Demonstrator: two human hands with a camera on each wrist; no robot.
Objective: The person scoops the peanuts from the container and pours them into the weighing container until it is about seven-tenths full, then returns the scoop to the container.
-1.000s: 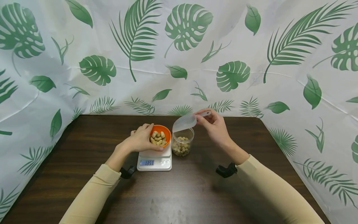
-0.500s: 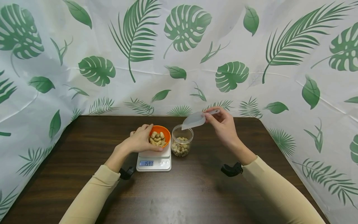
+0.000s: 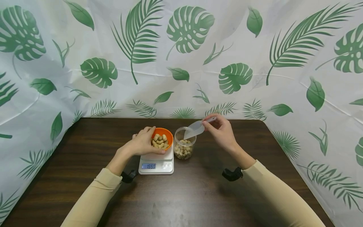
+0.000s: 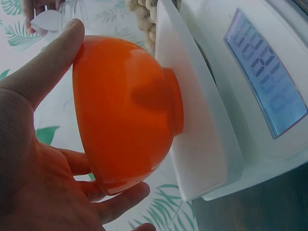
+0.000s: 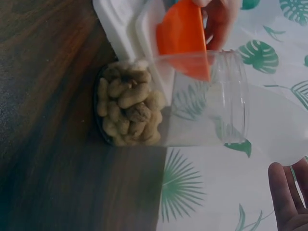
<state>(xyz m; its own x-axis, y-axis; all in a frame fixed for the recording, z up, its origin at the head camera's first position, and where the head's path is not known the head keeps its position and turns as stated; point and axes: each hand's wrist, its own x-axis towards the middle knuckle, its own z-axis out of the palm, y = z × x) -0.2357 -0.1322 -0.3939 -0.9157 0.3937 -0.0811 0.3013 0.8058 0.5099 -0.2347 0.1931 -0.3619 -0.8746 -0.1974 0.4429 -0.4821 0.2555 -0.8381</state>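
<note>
An orange bowl (image 3: 171,136) of unshelled peanuts (image 3: 160,141) sits on a white kitchen scale (image 3: 156,167). My left hand (image 3: 143,142) grips the bowl's sides, its thumb and fingers spread around the rim; in the left wrist view the bowl's base (image 4: 174,101) meets the weighing plate. Right beside the scale stands a clear jar (image 3: 177,136), lidless, with peanuts (image 5: 130,106) in its lower part. Between thumb and fingers, my right hand (image 3: 219,129) pinches the handle of a translucent scoop (image 3: 195,129). The scoop tilts tip-down at the jar's mouth; no peanuts are visible in it.
The dark wooden table (image 3: 181,198) extends in front of and beside the scale and jar. Behind it hangs a white leaf-print cloth (image 3: 181,94). The scale's lit display (image 3: 148,166) shows digits too small to read surely.
My right hand first moved right with the scoop, then back left and down, bringing its tip to the jar's mouth. The display's digits changed. My left hand stayed on the bowl.
</note>
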